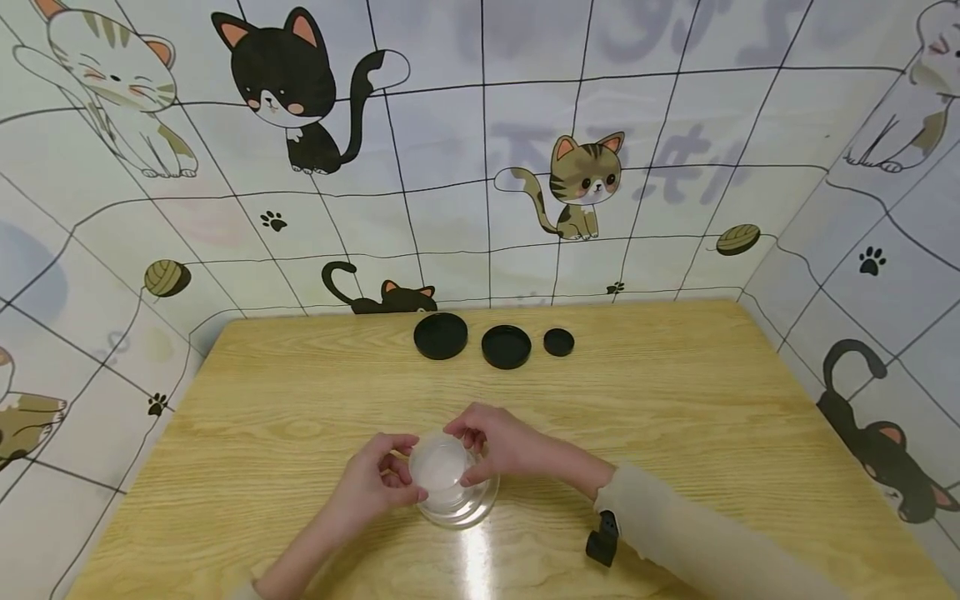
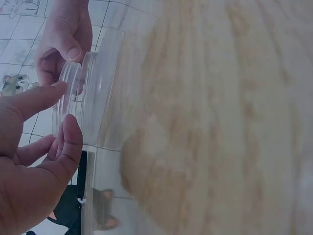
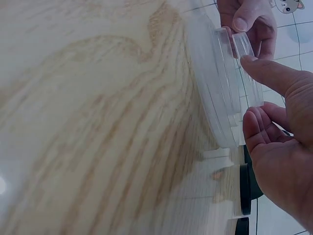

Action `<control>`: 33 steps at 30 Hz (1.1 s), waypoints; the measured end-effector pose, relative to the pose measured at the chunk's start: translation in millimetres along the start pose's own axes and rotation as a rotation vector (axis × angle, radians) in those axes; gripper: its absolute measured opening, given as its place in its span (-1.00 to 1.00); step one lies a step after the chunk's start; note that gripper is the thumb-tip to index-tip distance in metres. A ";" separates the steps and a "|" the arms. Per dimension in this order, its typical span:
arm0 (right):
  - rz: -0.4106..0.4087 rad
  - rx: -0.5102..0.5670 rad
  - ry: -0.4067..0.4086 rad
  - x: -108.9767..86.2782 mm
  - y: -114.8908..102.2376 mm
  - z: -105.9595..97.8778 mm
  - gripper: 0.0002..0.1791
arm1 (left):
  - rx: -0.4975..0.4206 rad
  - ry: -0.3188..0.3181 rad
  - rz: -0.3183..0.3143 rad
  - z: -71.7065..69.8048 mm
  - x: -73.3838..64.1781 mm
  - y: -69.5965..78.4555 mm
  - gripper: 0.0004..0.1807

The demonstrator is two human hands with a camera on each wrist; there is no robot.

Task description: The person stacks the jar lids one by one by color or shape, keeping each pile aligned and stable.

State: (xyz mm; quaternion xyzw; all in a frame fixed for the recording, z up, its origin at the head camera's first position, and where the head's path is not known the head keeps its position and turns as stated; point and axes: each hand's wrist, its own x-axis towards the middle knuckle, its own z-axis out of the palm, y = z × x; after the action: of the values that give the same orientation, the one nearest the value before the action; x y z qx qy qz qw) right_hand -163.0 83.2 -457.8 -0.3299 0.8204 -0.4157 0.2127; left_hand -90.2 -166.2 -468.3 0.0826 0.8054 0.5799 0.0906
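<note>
Clear dish (image 1: 437, 465), pinched by left hand (image 1: 372, 478) and right hand (image 1: 501, 443), apparently tops wider dishes (image 1: 481, 503) on wooden table (image 1: 675, 400) amid patterned walls (image 1: 442, 150).

At the left edge, the left hand (image 2: 36, 164) pinches a clear dish (image 2: 71, 95) between thumb and fingers, while the right hand (image 2: 63, 44), upper left, touches its far rim; wider clear dishes (image 2: 101, 83) sit just beside it, a black lid (image 2: 83, 171) shows lower left, a cat-print wall (image 2: 15, 58) behind, and the wooden table (image 2: 225, 117) fills the right, blurred
</note>
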 end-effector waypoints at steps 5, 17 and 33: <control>-0.016 -0.023 -0.010 -2.6 3.9 2.4 -0.32 | 0.050 -0.007 0.032 2.5 -2.2 -1.1 -0.30; -0.092 -0.042 -0.020 -3.7 7.2 2.6 -0.32 | 0.104 -0.027 0.047 4.4 -2.4 -5.5 -0.30; -0.060 -0.013 0.009 -0.2 9.3 -9.5 -0.25 | 0.063 -0.064 0.030 -7.3 2.7 -3.0 -0.28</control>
State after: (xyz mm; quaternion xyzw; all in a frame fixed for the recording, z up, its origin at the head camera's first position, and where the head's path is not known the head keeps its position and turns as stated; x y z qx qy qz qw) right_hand -172.2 92.5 -460.1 -0.3542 0.8136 -0.4181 0.1945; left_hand -94.6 -173.3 -469.0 0.1161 0.8187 0.5525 0.1050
